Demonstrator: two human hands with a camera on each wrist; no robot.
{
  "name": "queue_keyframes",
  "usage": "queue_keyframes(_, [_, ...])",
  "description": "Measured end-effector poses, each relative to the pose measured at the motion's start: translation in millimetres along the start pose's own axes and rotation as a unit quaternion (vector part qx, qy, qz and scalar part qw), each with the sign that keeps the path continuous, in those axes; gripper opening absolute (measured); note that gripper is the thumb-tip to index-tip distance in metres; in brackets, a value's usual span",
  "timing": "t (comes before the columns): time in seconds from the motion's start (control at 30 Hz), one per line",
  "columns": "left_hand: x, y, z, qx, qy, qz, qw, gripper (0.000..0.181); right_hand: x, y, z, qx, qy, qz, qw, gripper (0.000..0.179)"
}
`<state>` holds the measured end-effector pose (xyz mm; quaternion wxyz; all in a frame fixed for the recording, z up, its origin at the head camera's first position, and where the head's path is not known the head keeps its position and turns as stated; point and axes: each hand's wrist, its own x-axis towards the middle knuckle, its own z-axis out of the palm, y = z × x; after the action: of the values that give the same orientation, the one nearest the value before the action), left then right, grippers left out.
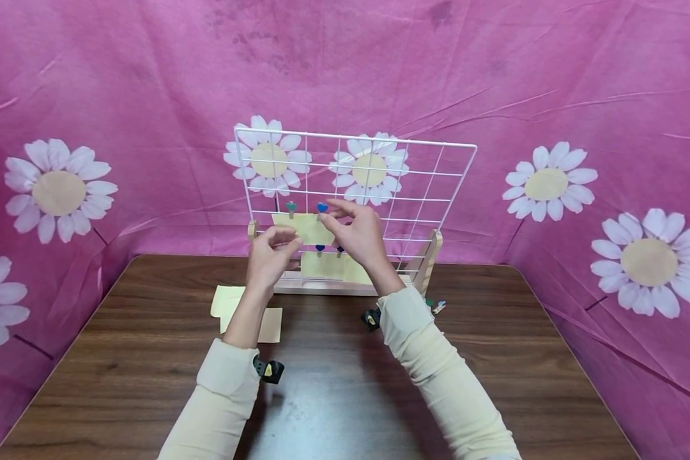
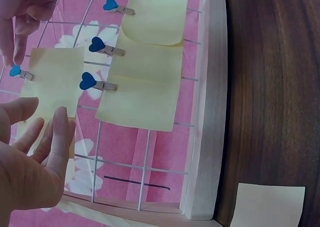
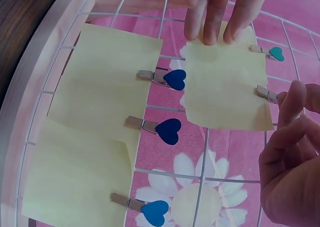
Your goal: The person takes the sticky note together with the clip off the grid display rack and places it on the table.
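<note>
My right hand pinches a small heart-topped clothespin at the upper edge of a yellow sticky note; its fingertips cover most of the heart in the right wrist view. My left hand rests its extended fingers on the same notes, near their left end. A second note partly overlaps there, under a green heart clothespin. Both hang against a white wire grid. Lower on the grid, three more yellow notes overlap in a row, each with a blue heart clothespin.
The grid stands in a wooden base at the back of the brown table. Loose yellow notes lie by my left forearm. Several heart clothespins lie right of the base. A pink flowered cloth hangs behind.
</note>
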<state>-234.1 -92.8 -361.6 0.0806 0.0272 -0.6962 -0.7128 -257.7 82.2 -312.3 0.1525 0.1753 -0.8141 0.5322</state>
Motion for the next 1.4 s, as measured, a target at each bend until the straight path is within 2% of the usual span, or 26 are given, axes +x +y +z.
queue_keyframes(0.2, [1.3,1.5,0.7,0.008,0.001,0.009,0.9999,0.030,4.5,-3,5,-0.019,-0.019,0.006,0.9996,0.038])
queue_keyframes(0.37, [1.7,3.1,1.7,0.045,0.010,0.027,0.9986,0.028,6.1,-5,7,-0.036,-0.030,0.014,0.9988,0.039])
queue_keyframes(0.53, [1.9,4.9,3.6,0.035,0.005,0.023,0.9991,0.027,5.6,-5,8,-0.045,-0.033,0.023,0.9982,0.038])
queue_keyframes(0.67, [2.4,5.7,4.5,0.033,0.004,0.019,0.9993,0.025,5.7,-4,9,-0.045,-0.032,0.024,0.9982,0.036])
queue_keyframes(0.93, [5.5,9.8,7.0,0.056,0.015,0.037,0.9976,0.023,11.4,-4,12,-0.026,-0.008,0.003,0.9996,0.026])
queue_keyframes(1.4, [6.4,13.2,11.0,0.064,0.036,0.062,0.9954,0.021,10.8,-4,10,-0.029,0.001,0.001,0.9996,0.023])
